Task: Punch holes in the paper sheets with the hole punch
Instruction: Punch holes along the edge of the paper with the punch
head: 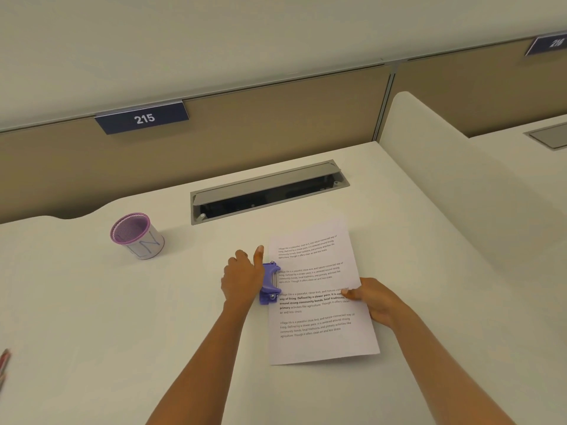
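A white paper sheet printed with text lies on the white desk, right of centre. A purple hole punch sits at the sheet's left edge, with the edge inside its slot. My left hand rests on the punch's left side, thumb raised along its top. My right hand grips the sheet's right edge, thumb on top of the paper.
A purple-rimmed mesh pen cup stands at the left. An open grey cable tray is set into the desk behind the paper. Pencil tips show at the far left edge. A partition with a 215 label lines the back.
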Tool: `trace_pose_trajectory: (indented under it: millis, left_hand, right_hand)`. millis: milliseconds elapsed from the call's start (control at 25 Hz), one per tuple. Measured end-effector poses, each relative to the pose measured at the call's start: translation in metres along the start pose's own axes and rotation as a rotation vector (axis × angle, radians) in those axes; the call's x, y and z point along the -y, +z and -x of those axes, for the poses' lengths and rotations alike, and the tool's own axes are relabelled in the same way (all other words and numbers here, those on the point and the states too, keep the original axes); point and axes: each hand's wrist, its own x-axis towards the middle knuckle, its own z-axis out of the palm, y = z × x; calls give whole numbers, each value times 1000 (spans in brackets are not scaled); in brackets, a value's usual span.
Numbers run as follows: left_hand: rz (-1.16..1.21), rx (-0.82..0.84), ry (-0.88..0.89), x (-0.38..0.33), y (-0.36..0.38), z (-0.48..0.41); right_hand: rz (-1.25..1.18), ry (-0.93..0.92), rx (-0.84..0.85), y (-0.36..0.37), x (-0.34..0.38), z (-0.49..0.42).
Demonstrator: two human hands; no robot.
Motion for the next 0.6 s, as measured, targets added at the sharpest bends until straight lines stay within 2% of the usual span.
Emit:
trace_pose_trajectory:
  millis: [120,440,520,600]
  left_hand:
    - [-55,-111,67,-2,19,-5]
    - [-101,-137,53,-1,45,-8]
    - [-131,-153,66,-1,46,-8]
    - [-159,-156,74,-1,49,-9]
  right_hand:
    - [-12,7,14,-1,-4,-2]
    - [47,1,18,0,-5,-10]
    - [199,-53,-94,9,-1,-8]
    - [523,-150,-353,24,0,-6]
